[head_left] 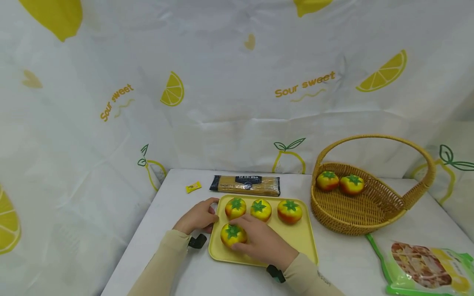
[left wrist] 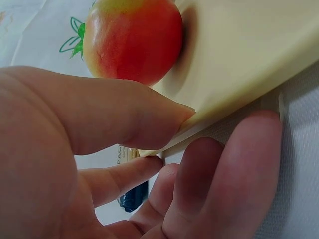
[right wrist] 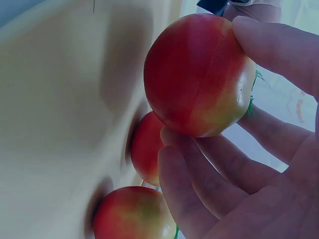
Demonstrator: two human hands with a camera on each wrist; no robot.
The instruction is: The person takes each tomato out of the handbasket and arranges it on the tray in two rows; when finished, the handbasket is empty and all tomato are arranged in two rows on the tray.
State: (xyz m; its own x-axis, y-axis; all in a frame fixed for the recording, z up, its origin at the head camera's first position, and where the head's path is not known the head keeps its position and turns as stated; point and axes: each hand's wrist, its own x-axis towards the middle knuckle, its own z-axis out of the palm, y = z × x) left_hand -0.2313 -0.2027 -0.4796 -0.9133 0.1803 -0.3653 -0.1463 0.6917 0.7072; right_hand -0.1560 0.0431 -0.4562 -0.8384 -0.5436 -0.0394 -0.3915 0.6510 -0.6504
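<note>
Right hand (head_left: 261, 238) grips an artificial tomato (right wrist: 197, 74): thumb on the near side, fingers round the far side, palm to the right of it. Fruit sits over the near-left part of the yellow tray (head_left: 292, 242); cannot tell whether its base touches. Left hand (head_left: 198, 216), just left of this grip, pinches the tray's left rim, thumb on top.

Handling, by judgement: glossy skin and a faint seam line (right wrist: 212, 64) suggest a moulded shell, likely light, stiff, hard to bruise. Smooth and round, so probably apt to slip or roll if squeezed off-centre. Best hold: opposite sides at the widest girth, as thumb and fingers nearly have it. Would avoid lifting by the green calyx (head_left: 232, 231); it may be thin or loosely fixed.

Beyond the grip: three more artificial tomatoes (head_left: 290, 211) in a row, the leftmost close to the fingers. Spaghetti packet (head_left: 246, 186) past the tray. Right of the grip, well apart: wicker basket (head_left: 344, 213) with two tomatoes (head_left: 352, 185).
</note>
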